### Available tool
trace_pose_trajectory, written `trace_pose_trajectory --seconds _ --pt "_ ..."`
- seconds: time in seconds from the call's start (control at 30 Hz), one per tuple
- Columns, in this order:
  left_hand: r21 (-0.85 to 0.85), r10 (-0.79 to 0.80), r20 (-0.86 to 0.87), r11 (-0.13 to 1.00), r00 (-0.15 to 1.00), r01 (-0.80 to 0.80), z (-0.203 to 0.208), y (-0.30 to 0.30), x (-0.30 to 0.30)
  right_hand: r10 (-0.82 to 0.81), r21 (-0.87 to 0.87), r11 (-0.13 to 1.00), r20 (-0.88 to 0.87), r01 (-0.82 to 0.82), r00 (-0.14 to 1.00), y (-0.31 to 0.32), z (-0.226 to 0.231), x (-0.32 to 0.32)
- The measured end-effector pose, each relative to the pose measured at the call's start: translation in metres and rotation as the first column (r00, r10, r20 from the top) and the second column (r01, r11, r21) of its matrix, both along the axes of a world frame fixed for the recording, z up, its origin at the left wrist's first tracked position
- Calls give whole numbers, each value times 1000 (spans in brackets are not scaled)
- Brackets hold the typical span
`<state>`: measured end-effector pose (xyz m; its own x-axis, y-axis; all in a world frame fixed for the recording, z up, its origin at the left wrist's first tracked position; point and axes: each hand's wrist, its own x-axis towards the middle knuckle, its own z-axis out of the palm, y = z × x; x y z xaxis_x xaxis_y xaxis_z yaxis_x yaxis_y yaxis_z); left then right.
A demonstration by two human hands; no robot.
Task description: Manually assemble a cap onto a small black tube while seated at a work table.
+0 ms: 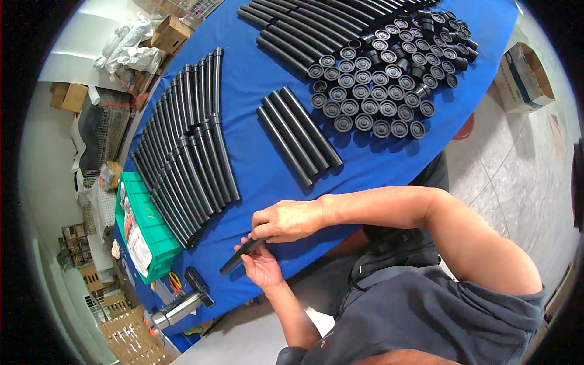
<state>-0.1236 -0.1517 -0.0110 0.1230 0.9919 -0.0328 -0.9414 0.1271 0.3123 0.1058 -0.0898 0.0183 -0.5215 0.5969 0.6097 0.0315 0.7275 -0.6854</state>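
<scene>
My left hand point(264, 266), palm up near the table's front edge, has its fingers closed around a short black plastic tube point(232, 263). My right hand point(289, 220) is closed over the tube's upper end, fingers curled down. Whatever sits under those fingers is hidden, so I cannot tell whether a cap is there. Beyond my hands, several loose black tubes point(298, 137) lie side by side. To their right spreads a large group of round black end caps point(371, 91), mostly with their ringed faces up.
Black tubes with collared ends point(194, 140) lie in overlapping rows at left on the blue cloth point(243, 79). More tubes point(304, 27) line the far side. A green crate point(161, 228) holds papers. Beside it are a black-and-silver tool point(182, 307) and scissors point(174, 281). A carton point(523, 79) stands right.
</scene>
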Motion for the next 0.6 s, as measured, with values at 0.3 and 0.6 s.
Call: trace_pose_trajectory --seconds 0.3,0.6 --pt "-49 11 52 999 999 -8 -1 4 -2 64 -41 997 8 -64 998 5 9 9" --pt "27 6 -128 1000 992 -3 3 3 3 142 -385 920 175 -65 974 1 21 12"
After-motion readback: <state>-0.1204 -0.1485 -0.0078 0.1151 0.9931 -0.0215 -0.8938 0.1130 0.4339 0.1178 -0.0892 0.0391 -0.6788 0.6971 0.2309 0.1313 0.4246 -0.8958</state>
